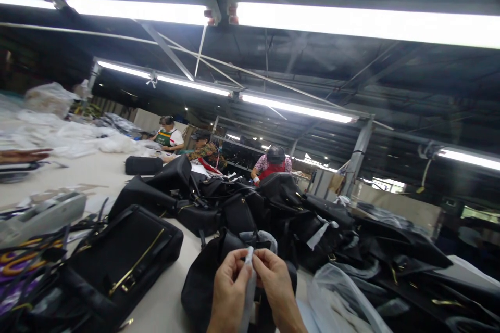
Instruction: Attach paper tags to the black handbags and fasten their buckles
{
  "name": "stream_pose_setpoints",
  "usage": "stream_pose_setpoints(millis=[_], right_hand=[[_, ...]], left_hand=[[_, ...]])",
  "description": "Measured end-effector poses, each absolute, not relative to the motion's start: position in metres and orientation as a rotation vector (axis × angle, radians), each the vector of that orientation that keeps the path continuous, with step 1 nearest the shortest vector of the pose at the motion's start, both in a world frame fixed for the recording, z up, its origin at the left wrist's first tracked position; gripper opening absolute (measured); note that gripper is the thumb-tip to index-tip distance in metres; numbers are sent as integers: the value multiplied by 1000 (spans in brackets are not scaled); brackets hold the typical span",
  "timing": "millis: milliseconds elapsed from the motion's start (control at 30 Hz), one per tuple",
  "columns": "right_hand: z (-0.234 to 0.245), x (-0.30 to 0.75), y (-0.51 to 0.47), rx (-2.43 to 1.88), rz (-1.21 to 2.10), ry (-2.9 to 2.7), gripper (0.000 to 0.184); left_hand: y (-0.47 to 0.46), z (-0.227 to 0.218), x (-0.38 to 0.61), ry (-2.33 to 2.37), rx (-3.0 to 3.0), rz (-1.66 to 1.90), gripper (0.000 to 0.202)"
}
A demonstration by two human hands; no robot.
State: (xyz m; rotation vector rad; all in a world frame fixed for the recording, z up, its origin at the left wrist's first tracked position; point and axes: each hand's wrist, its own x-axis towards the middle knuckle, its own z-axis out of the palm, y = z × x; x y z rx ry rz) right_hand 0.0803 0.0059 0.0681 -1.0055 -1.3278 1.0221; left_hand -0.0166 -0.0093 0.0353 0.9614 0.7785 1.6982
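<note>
Here we pinch a white strip over a black handbag.
Left hand [229, 291] and right hand [276, 283] both grip the upright white strip [249, 276], handbag [203, 281] directly beneath.

Long white fluorescent tube lights [363, 23] hang in rows beneath a dark metal-trussed ceiling [410, 78]. A grey steel post [361, 148] rises beyond the long pale worktable [97, 166]. Dark shelving racks [244, 151] stand farther back.

Hemmed in: black bags [250, 208] heaped ahead and right, another bag [121, 265] close left; only open lane a bare worktop [167, 296] strip between them.
</note>
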Motion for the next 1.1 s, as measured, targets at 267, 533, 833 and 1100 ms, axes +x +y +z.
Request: stream_pose_setpoints(millis=[267, 533, 833, 1100], right_hand=[[76, 92, -1, -868, 1376, -1277, 28], [57, 81, 7, -793, 1298, -1057, 40], [64, 96, 9, -739, 1632, -1035, 36], [59, 99, 16, -596, 1740, -1188, 34]], left_hand=[[-12, 38, -19, 689, 968, 1680, 37], [-13, 42, -8, 733, 842, 1765, 28], [-10, 56, -20, 681, 641, 1267, 13], [-13, 58, -25, 637, 631, 1254, 12]])
